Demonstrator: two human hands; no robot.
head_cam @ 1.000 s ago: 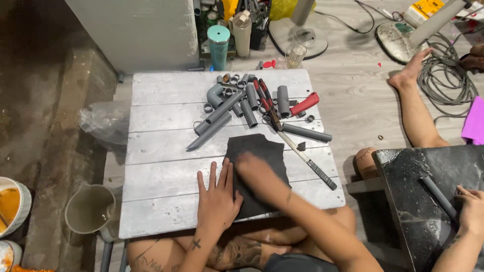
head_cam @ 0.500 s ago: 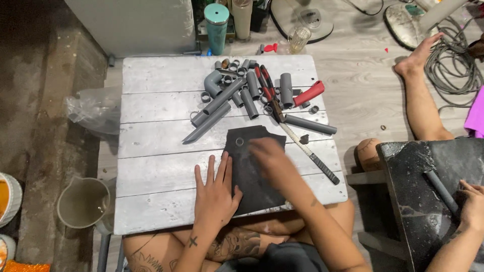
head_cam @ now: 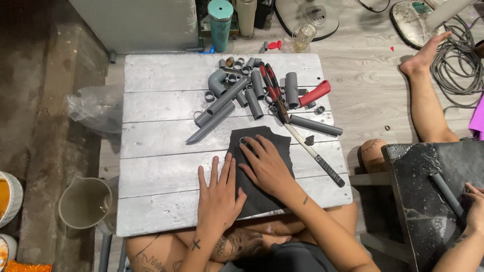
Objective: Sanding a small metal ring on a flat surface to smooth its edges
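Note:
A dark flexible sheet point(head_cam: 264, 146) lies on the near middle of a whitewashed plank table point(head_cam: 161, 151). My left hand point(head_cam: 219, 194) rests flat with spread fingers on the sheet's left edge and the planks. My right hand point(head_cam: 266, 165) lies on the sheet, its fingertips touching a small grey ring point(head_cam: 243, 141) near the sheet's far left corner. Beyond the sheet sits a heap of grey pipe pieces point(head_cam: 237, 90), an elbow fitting point(head_cam: 217, 80) and rings.
Red-handled pliers point(head_cam: 272, 88), a red grip point(head_cam: 315, 93) and a long black-handled saw point(head_cam: 316, 157) lie right of the pipes. A teal tumbler point(head_cam: 220, 22), glass mug point(head_cam: 302, 36), plastic bag point(head_cam: 96, 106) and grey jug point(head_cam: 85, 201) surround the table. Another person's leg point(head_cam: 428, 95) and hand point(head_cam: 474, 211) are at a black table point(head_cam: 418, 186).
My right hand slid forward and left across the sheet until its fingertips reached the grey ring. My left hand stayed flat in place.

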